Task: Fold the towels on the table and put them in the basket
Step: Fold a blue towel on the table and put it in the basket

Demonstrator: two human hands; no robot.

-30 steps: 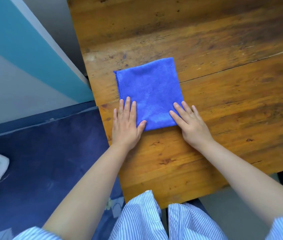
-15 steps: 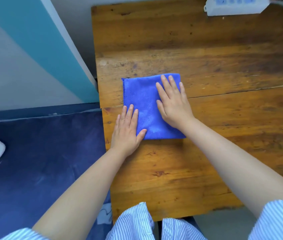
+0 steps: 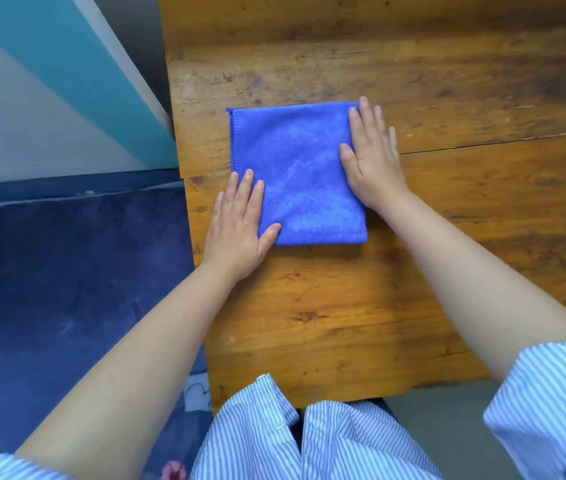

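Both hands lie flat, fingers straight, on a folded square blue microfibre towel (image 3: 300,174) in the head view. Left hand (image 3: 238,228) presses the towel's near left corner, its thumb on the cloth and its outer fingers on the worn brown wooden table (image 3: 448,237). Right hand (image 3: 371,157) rests along the towel's right edge, fingertips at the far corner. Between the hands the cloth lies smooth. No readable writing shows

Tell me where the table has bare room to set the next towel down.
Bare wood lies right of the blue towel past the right hand, and on the table between both forearms. Crowded: the left edge, where the left hand presses the towel's corner.
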